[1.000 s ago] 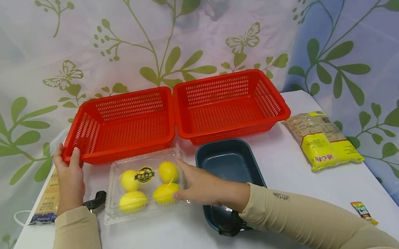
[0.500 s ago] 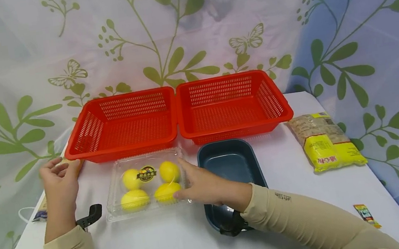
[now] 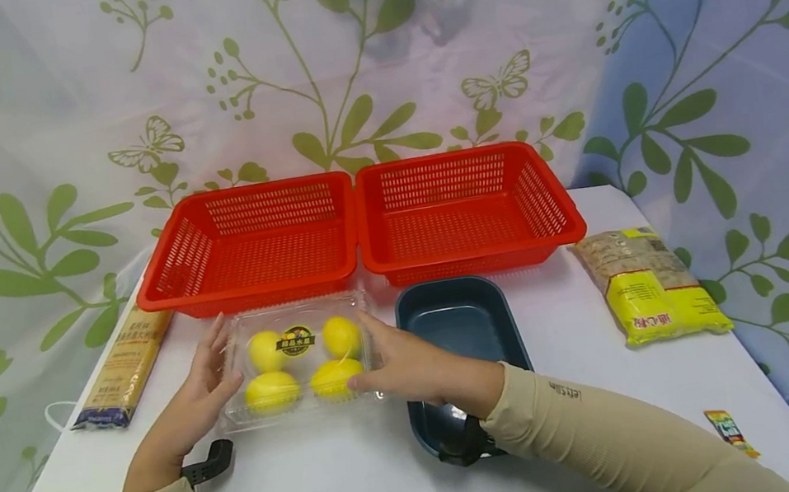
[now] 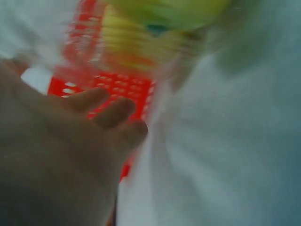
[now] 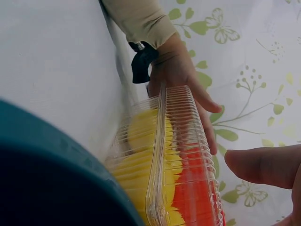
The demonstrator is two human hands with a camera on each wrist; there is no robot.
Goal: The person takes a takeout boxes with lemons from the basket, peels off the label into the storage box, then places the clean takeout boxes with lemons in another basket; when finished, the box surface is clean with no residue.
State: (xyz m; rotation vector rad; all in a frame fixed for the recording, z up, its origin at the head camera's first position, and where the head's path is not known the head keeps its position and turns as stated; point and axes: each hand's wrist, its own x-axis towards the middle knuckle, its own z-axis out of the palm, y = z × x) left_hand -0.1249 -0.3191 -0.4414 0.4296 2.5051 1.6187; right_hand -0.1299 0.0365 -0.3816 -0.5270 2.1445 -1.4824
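Observation:
A clear plastic clamshell box with a dark label lies on the table and holds several yellow lemons. Along its left side is my left hand, fingers extended and thumb spread. In the right wrist view that left hand stands at the far end of the box. My right hand is at the box's right side, its fingers straight and thumb by the front corner. Whether its fingers touch the plastic is hard to tell. The left wrist view is blurred, with my left hand's fingers loosely spread.
Two red plastic baskets stand side by side behind the box. A dark blue tub sits beneath my right wrist. A noodle packet lies at left. At right are a yellow bag and a small candy packet.
My left hand has let go of the left basket's corner, drawn back, and moved right and down to the clamshell box. My right hand stays by the box. The view has shifted slightly.

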